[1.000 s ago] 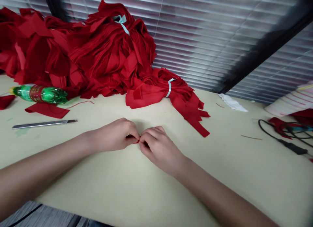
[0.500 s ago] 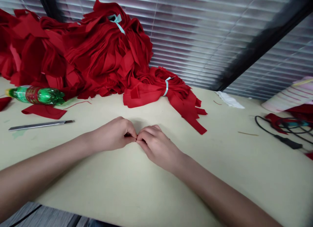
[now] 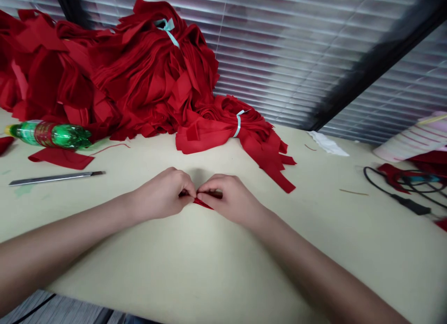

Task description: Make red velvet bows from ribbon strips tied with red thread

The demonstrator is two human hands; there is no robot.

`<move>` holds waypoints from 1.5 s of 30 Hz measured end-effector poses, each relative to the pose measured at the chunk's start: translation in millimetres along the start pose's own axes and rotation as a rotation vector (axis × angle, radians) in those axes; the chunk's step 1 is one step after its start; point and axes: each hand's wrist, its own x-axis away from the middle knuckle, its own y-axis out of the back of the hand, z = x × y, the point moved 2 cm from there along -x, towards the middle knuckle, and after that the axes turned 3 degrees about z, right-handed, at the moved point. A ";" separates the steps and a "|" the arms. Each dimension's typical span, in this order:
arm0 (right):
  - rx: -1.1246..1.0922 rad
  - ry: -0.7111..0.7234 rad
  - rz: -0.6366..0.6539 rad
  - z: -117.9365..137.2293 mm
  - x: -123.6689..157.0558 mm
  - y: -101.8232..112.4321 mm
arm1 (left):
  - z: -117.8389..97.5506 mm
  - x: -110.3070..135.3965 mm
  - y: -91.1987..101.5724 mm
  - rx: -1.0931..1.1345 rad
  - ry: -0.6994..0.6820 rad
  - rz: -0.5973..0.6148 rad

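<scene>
My left hand (image 3: 161,194) and my right hand (image 3: 226,198) meet at the middle of the table, their fingertips pinched on a small red felt strip (image 3: 202,203). Most of the strip is hidden by my fingers, and its pointed end sticks out below my right fingers. Both hands rest low over the cream tabletop (image 3: 195,263). Behind them lies a bundle of red felt strips (image 3: 223,133), tied with a pale blue ribbon (image 3: 238,124), and its loose ends trail toward my right hand without touching it.
A large heap of red felt (image 3: 139,77) rises against the window blinds (image 3: 279,58). To the left lie a green plastic bottle (image 3: 49,135), a red felt piece (image 3: 61,158) and a utility knife (image 3: 56,178). A black cable (image 3: 394,197) and red scraps lie at right.
My right hand has rotated and drawn slightly away from my left, so more of the red strip now shows between them. The camera view has shifted only slightly.
</scene>
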 end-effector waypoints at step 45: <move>0.224 0.335 -0.208 2.3 8.5 -22.4 | -1.3 8.7 -2.0 -0.119 -0.098 -0.037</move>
